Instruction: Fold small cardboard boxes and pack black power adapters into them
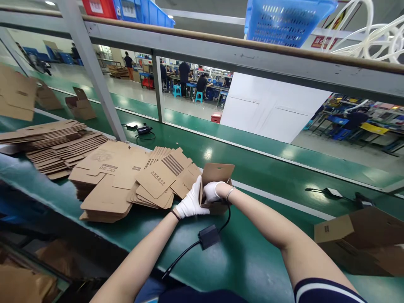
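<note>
Both my hands wear white gloves. My left hand [191,203] grips the left side of a small brown cardboard box [217,173] that stands open on the green belt [252,252], its flap up. My right hand [212,191] is curled on the box's front opening, its fingertips partly hidden inside. A black adapter [208,236] with a black cable lies on the belt just below the box, and the cable runs up into the box under my right wrist.
Stacks of flat brown box blanks [126,181] lie left of the box, more stacks [57,145] further left. A large open carton [362,240] sits at the right. Other black adapters [143,129] [334,192] lie on the belt. Blue baskets [284,21] rest on the overhead rail.
</note>
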Available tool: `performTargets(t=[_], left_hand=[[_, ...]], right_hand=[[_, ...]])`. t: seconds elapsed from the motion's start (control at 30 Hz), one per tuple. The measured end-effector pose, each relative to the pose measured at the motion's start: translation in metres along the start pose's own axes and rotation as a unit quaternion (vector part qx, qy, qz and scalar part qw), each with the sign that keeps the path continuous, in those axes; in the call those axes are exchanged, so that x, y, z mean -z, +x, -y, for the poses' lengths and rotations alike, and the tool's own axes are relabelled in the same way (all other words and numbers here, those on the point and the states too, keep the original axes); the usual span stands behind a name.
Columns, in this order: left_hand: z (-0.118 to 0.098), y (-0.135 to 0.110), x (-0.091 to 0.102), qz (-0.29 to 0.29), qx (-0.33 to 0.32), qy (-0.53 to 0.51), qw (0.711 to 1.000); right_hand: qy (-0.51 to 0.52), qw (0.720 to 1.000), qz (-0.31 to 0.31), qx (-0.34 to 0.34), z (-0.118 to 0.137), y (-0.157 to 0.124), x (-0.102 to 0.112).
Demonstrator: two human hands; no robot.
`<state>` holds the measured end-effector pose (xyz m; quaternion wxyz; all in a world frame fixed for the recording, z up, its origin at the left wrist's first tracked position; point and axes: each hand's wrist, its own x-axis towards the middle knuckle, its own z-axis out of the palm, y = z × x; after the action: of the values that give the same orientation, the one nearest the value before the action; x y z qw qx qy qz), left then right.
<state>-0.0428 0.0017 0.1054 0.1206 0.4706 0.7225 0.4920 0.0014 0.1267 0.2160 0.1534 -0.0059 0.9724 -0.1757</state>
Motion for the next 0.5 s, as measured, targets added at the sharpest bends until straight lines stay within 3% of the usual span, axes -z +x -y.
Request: performTargets(t=[0.07, 0.1, 0.17, 0.2, 0.23, 0.27, 0.37, 0.43, 0.5], left_hand=[[-0.009, -0.009, 0.003, -0.012, 0.023, 0.017, 1.000], [-0.014, -0.019, 0.004, -0.036, 0.038, 0.040, 0.998], [-0.028, -0.048, 0.000, -0.098, 0.064, 0.106, 0.987], [-0.035, -0.065, -0.005, -0.120, 0.072, 0.141, 0.980], [-0.041, -0.081, -0.011, -0.102, 0.073, 0.164, 0.979], [-0.047, -0.094, -0.020, -0.051, 0.075, 0.184, 0.979], [-0.058, -0.110, -0.044, 0.064, 0.118, 0.218, 0.967], [-0.062, -0.105, -0.051, 0.080, 0.134, 0.168, 0.973], [-0.067, -0.095, -0.053, 0.094, 0.153, 0.001, 0.984]], right_hand=[[-0.024, 0.999, 0.034, -0.015, 0.001, -0.018, 0.004], [-0.035, 0.999, 0.021, -0.021, 0.001, -0.033, 0.007], [-0.050, 0.995, -0.073, -0.043, -0.004, -0.069, 0.007], [-0.051, 0.983, -0.167, -0.060, -0.009, -0.089, 0.002], [-0.041, 0.966, -0.235, -0.100, -0.016, -0.107, -0.006], [-0.024, 0.958, -0.246, -0.145, -0.024, -0.123, -0.017], [0.144, 0.970, -0.087, -0.173, -0.050, -0.150, -0.070], [0.311, 0.938, -0.028, -0.153, -0.058, -0.153, -0.109], [0.452, 0.885, -0.044, -0.104, -0.055, -0.151, -0.139]])
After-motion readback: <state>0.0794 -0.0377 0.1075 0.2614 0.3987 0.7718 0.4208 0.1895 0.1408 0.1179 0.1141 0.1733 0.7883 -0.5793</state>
